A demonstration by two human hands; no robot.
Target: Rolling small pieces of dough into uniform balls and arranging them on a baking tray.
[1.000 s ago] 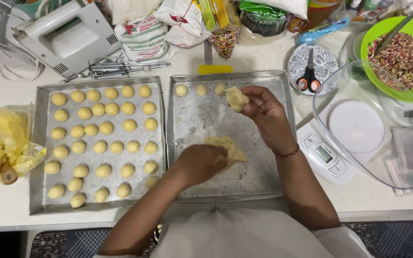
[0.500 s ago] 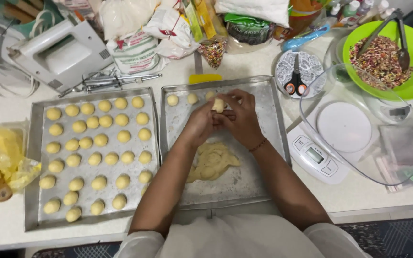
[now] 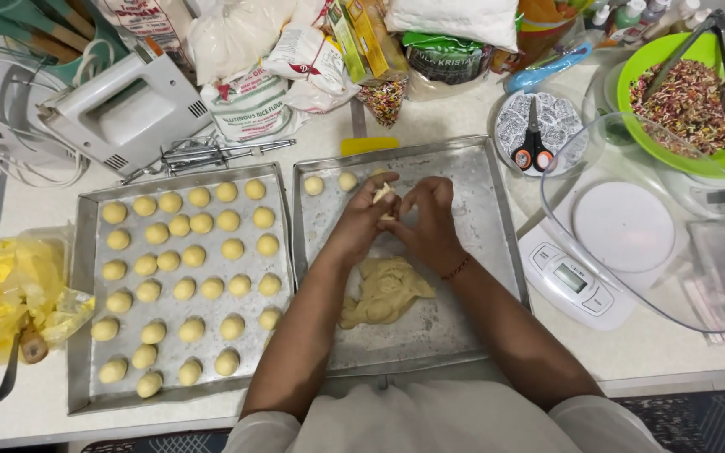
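Both hands meet over the right metal tray (image 3: 488,184), pressed together around a small piece of pale dough (image 3: 382,193). My left hand (image 3: 364,220) cups it from the left and my right hand (image 3: 430,222) from the right. Just below them lies a flattened lump of dough (image 3: 386,291) on the tray. Two dough balls (image 3: 331,183) sit at the tray's far left corner. The left tray (image 3: 86,335) holds several rows of rolled dough balls (image 3: 190,256).
A hand mixer (image 3: 123,109) and beaters lie behind the left tray, with flour bags (image 3: 249,101) beside them. At right stand a kitchen scale (image 3: 581,281), a clear bowl (image 3: 673,243), scissors (image 3: 534,138) on a plate and a green bowl of sprinkles (image 3: 690,101). A yellow bag (image 3: 10,294) lies far left.
My left hand left the dough lump and came up to my right hand; the two now close together around the small piece near the tray's far edge.
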